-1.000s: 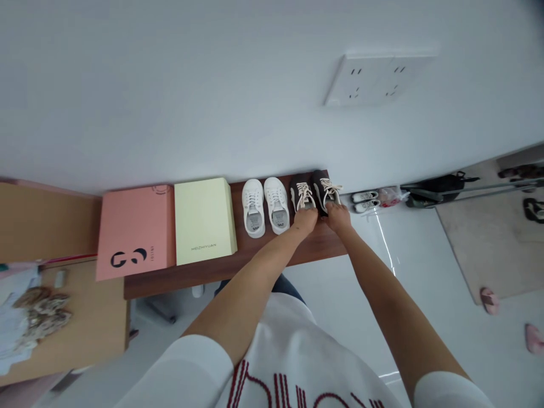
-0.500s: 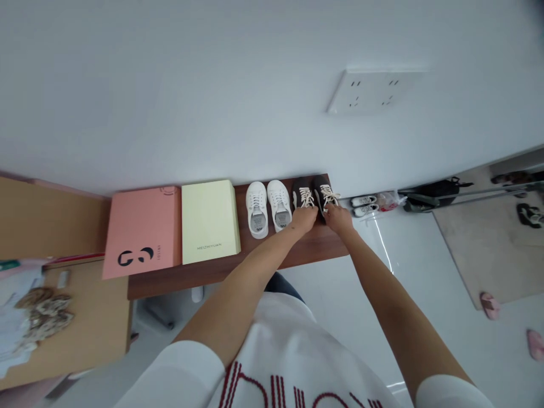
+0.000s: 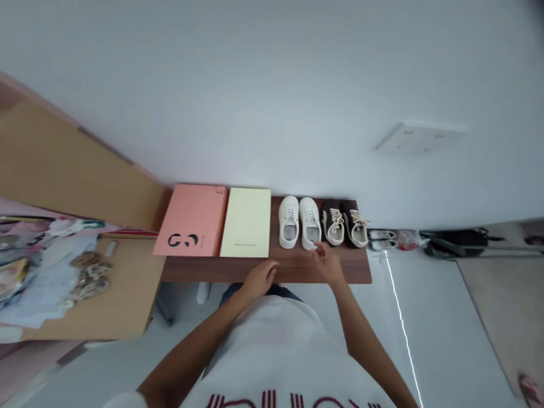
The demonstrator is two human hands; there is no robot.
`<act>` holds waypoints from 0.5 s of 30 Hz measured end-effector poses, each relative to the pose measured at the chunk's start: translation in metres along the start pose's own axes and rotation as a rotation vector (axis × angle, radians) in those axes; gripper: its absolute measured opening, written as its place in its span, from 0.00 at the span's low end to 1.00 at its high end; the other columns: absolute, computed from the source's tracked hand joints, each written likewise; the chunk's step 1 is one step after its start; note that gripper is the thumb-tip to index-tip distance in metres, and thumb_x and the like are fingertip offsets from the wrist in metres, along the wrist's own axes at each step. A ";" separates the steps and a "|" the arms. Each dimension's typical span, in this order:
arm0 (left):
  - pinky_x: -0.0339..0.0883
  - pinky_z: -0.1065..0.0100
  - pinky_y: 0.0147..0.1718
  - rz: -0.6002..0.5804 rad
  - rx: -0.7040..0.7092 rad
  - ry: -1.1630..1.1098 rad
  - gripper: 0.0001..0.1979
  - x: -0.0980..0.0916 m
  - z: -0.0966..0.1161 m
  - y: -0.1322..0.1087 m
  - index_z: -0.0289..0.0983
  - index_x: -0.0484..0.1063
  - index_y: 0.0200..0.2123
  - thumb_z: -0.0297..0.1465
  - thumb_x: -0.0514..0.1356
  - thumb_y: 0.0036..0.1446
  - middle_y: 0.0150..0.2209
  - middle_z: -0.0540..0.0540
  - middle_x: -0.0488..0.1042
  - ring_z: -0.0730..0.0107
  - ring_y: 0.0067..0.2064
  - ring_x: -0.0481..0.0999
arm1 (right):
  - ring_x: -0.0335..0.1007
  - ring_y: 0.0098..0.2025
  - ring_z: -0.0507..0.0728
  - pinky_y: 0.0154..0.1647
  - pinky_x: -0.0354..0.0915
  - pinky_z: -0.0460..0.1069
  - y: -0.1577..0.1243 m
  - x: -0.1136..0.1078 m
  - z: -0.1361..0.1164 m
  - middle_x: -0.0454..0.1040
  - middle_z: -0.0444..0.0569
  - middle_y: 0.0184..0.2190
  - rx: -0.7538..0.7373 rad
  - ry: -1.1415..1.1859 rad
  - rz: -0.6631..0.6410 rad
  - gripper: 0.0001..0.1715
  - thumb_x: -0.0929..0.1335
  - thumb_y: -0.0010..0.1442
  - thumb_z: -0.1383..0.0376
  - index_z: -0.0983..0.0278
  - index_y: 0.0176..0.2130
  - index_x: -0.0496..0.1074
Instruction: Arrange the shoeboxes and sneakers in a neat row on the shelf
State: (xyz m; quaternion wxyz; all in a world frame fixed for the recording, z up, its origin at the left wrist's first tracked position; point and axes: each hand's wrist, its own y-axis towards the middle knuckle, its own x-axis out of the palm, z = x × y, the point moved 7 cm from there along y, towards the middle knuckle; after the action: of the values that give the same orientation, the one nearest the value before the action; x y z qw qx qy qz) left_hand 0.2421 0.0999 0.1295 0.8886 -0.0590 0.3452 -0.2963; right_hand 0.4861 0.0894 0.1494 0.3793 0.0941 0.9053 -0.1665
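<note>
My left hand [image 3: 260,279] is over the front edge of the brown wooden shelf [image 3: 293,269], below the pale yellow box [image 3: 247,218]. Its fingers are loosely bent and apart, with nothing in them. My right hand [image 3: 328,263] hovers by the heel of the right white sneaker [image 3: 310,218], its fingers half curled and empty; whether it touches the shoe I cannot tell. Beside that shoe stands the left white sneaker [image 3: 289,218]. To the right are two dark sneakers with cream laces, the inner dark sneaker [image 3: 331,218] and the outer dark sneaker [image 3: 352,218]. All toes face the wall.
A pink box [image 3: 195,215] lies left of the yellow one. Further left, a tan desk [image 3: 127,294] carries papers and scrunchies [image 3: 91,275]. A socket panel [image 3: 425,139] is on the wall. Black-and-white shoes [image 3: 382,239] and a black bag [image 3: 463,241] stand at the right.
Both hands have let go of the dark sneakers and drawn back toward my body, the left hand moving farther left. The dark pair stays on the shelf. My view has turned left.
</note>
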 end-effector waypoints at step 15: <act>0.67 0.55 0.56 0.611 -0.684 -0.259 0.23 -0.265 -0.303 -0.082 0.33 0.75 0.47 0.45 0.52 0.64 0.48 0.35 0.80 0.49 0.56 0.76 | 0.72 0.57 0.65 0.60 0.65 0.59 -0.020 0.252 -0.222 0.74 0.55 0.57 -0.036 0.324 -0.432 0.26 0.70 0.59 0.58 0.60 0.55 0.71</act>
State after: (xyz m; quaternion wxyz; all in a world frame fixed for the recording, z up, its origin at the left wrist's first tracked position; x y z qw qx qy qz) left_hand -0.1498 0.2136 0.0792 0.9003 -0.2804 0.3109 0.1189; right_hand 0.1593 0.1645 0.1194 0.1865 -0.0825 0.9561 -0.2105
